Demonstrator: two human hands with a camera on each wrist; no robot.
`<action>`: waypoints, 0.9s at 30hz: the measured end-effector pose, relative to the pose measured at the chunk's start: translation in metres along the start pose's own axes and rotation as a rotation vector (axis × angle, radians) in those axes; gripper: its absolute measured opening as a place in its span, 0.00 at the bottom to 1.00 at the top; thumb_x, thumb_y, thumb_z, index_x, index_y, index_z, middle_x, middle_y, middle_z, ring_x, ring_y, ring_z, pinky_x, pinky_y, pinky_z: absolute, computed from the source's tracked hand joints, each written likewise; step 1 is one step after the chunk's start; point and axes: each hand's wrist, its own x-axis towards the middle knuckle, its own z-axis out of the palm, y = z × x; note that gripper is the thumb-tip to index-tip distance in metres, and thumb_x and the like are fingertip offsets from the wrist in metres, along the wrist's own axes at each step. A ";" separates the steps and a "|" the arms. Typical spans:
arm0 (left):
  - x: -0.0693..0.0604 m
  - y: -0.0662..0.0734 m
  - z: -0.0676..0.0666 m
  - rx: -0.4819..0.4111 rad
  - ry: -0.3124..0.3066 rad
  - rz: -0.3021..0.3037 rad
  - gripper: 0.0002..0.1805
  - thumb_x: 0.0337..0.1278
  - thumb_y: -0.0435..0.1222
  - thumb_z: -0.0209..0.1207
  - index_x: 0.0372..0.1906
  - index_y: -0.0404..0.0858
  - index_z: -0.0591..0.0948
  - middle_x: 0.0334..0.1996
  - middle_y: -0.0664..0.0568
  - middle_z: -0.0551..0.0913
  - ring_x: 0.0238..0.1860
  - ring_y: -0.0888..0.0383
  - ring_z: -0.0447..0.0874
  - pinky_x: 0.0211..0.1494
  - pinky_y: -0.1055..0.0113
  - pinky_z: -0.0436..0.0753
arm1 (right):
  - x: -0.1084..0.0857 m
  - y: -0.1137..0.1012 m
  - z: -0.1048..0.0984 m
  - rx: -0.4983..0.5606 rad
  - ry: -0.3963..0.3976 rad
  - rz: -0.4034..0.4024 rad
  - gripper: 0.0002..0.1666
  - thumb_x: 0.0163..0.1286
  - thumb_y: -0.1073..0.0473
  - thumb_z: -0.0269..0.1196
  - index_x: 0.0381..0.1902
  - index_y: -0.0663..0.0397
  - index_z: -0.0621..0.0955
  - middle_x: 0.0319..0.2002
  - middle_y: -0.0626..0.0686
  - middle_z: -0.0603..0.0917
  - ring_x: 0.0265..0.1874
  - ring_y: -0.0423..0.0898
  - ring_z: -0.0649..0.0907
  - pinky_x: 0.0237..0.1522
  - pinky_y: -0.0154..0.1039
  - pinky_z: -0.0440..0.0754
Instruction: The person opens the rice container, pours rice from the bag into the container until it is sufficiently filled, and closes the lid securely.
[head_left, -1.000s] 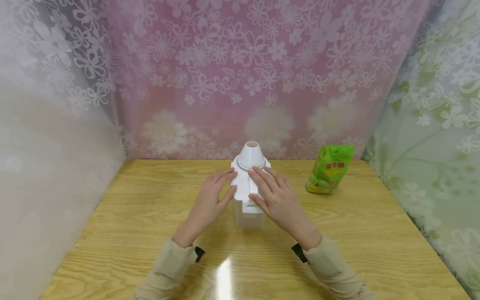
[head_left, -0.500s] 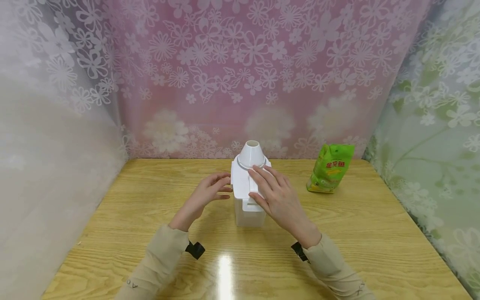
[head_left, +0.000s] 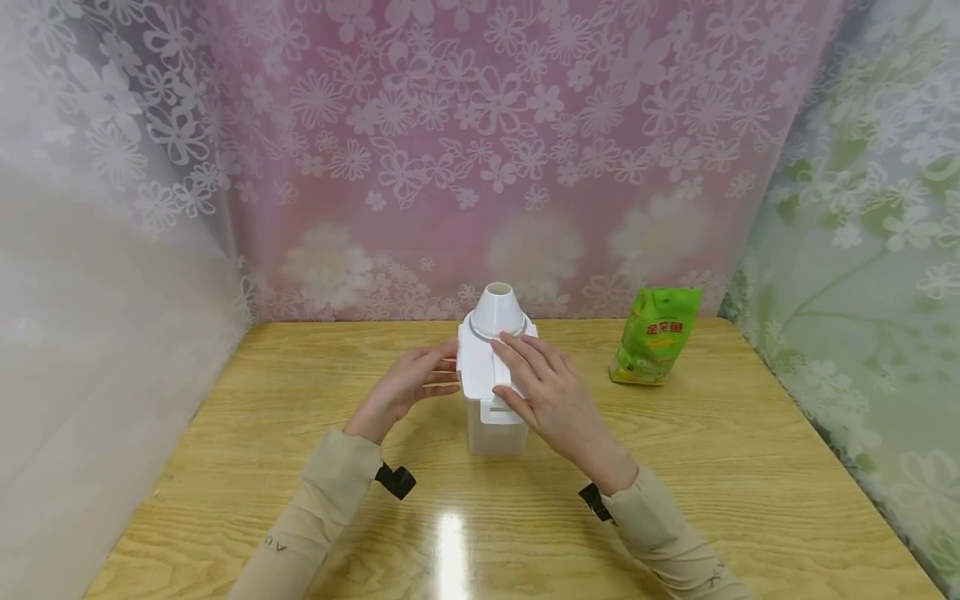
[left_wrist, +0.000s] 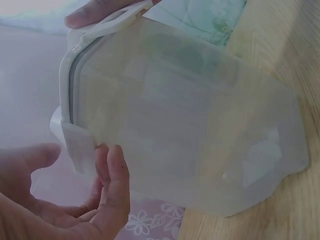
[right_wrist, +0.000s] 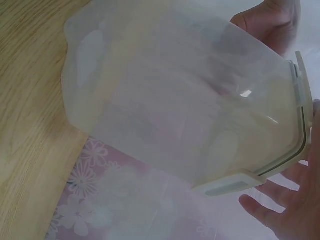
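Observation:
A translucent storage container [head_left: 497, 437] stands upright on the table, with a white lid [head_left: 477, 367] and a white cone-shaped spout cap [head_left: 498, 312]. My left hand [head_left: 408, 382] is at its left side, by a white side clip [left_wrist: 80, 145]. In the left wrist view the fingertips [left_wrist: 117, 156] reach the clip's lower edge, and the thumb stands apart from them. That clip appears angled out from the wall. My right hand [head_left: 551, 396] rests over the lid's right part, fingers spread and partly hiding it. The container's contents cannot be made out.
A green bag [head_left: 656, 337] with red lettering stands on the wooden table [head_left: 315, 358] to the right of the container. Flowered curtains [head_left: 525, 167] close off the back and both sides.
My left hand has come off the top of the lid and dropped to the container's left side, by the clip. The right hand has stayed on the lid.

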 end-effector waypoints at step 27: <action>0.023 -0.012 0.005 -0.194 -0.021 -0.034 0.16 0.68 0.46 0.56 0.35 0.38 0.82 0.25 0.56 0.82 0.27 0.66 0.80 0.38 0.72 0.86 | 0.001 -0.001 0.000 0.042 -0.002 0.014 0.39 0.81 0.34 0.38 0.73 0.54 0.71 0.70 0.57 0.74 0.67 0.57 0.73 0.67 0.55 0.72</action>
